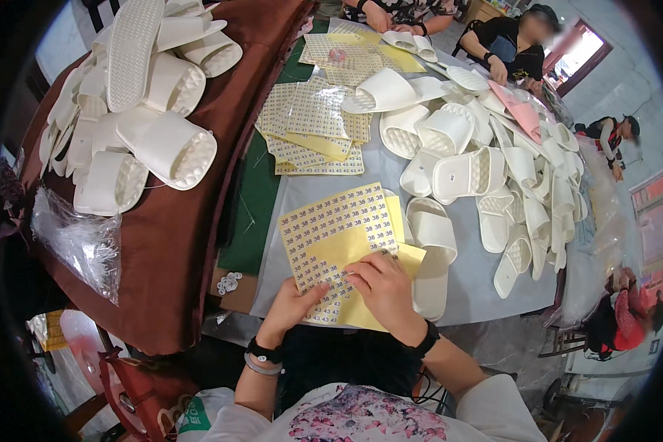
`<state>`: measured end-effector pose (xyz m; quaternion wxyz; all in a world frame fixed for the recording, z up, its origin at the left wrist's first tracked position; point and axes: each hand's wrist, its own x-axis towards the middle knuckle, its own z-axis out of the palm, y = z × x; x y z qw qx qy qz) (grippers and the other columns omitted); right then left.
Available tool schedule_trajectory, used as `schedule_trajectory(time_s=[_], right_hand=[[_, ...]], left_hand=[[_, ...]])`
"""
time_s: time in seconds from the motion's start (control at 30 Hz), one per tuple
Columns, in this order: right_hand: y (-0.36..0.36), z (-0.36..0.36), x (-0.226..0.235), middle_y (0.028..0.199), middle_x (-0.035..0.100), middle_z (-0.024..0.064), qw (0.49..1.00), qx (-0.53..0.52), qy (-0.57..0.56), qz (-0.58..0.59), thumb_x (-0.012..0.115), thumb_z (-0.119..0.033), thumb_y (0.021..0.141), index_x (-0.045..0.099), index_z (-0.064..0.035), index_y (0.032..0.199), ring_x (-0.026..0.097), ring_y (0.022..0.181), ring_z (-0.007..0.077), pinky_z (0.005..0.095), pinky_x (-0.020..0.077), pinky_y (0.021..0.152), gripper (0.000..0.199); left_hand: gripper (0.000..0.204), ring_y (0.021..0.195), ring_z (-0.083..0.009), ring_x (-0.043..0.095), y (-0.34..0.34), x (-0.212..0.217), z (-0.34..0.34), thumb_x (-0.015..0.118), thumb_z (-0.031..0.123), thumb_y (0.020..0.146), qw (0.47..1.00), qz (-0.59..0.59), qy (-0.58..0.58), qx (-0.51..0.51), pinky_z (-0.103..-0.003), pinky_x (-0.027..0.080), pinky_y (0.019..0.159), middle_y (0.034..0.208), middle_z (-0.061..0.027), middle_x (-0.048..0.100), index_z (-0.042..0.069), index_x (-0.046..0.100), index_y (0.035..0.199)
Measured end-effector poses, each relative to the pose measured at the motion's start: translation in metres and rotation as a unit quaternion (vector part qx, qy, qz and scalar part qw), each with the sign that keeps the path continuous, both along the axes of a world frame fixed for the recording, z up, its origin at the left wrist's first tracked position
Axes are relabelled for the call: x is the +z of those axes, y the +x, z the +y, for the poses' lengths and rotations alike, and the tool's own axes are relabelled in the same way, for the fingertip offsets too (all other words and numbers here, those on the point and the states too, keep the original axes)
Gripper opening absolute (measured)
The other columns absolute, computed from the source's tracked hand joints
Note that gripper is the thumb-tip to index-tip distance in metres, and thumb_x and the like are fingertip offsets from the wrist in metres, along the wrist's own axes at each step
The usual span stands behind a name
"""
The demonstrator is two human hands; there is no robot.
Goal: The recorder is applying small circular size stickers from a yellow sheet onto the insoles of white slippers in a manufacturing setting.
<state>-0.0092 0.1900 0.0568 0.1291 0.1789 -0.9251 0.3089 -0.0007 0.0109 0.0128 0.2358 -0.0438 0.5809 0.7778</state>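
Note:
A yellow sheet of small printed number stickers [331,228] lies tilted at the table's near edge, with a bare yellow patch in its middle. My left hand [293,308] grips its lower left edge, thumb on top. Over the lower right part, the fingers of my right hand [384,289] are pinched together; a tiny pale bit shows at the tips, too small to name. More yellow sheets [412,258] stick out from beneath. Just right of them lies a cream slipper [431,228] with an open toe, its sole toward me.
Many cream slippers [470,174] are heaped on the right; another pile [166,147] rests on brown cloth [162,272] at left, near a clear plastic bag [77,239]. Sticker sheets [320,125] lie farther back. Small white discs [229,283] sit left. Co-workers' hands [379,18] work across the table.

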Motion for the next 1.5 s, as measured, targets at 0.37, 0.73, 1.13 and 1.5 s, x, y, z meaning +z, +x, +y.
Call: schedule_trajectory(time_s=[0.37,0.73,1.13,1.5], right_hand=[[0.008,0.004,-0.008,0.074,0.052,0.0025,0.995,-0.023,-0.056,-0.083,0.064,-0.011,0.071,0.057,-0.0074,0.079,0.052,0.074,0.0206,0.0323,0.0385,0.068,0.011],[0.001,0.007,-0.007,0.079,0.049,0.0056,0.991,0.019,-0.082,-0.107,0.063,-0.007,0.072,0.053,-0.0052,0.082,0.05,0.073,0.0211,0.0307,0.0389,0.065,0.015],[0.039,0.105,0.045,0.081,0.046,0.0067,0.963,-0.134,-0.191,-0.134,0.058,-0.005,0.078,0.05,-0.0029,0.084,0.046,0.069,0.0142,0.0251,0.04,0.063,0.01],[0.068,0.146,-0.002,0.081,0.045,0.0071,0.951,-0.14,-0.121,-0.246,0.059,-0.01,0.079,0.053,-0.0036,0.085,0.048,0.07,0.0168,0.0268,0.041,0.066,0.01]], left_hand=[[0.024,0.082,-0.0095,0.056,-0.004,0.009,-0.003,0.055,0.011,0.084,0.999,-0.034,0.012,-0.038,-0.024,0.046,0.071,0.095,-0.0058,0.061,-0.003,0.056,0.103],[0.027,0.079,-0.0133,0.06,-0.003,0.005,-0.002,0.059,0.009,0.081,0.997,-0.062,0.04,-0.008,-0.025,0.048,0.069,0.095,-0.0095,0.062,-0.004,0.055,0.104],[0.032,0.086,-0.0145,0.057,0.009,-0.004,-0.005,0.061,0.007,0.078,0.994,-0.009,0.082,0.071,-0.027,0.045,0.075,0.1,-0.0075,0.059,-0.001,0.053,0.108],[0.038,0.094,-0.0182,0.056,0.005,-0.018,0.0,0.053,0.008,0.082,0.951,0.012,0.199,0.237,-0.03,0.046,0.079,0.11,-0.0107,0.055,-0.001,0.042,0.118]])
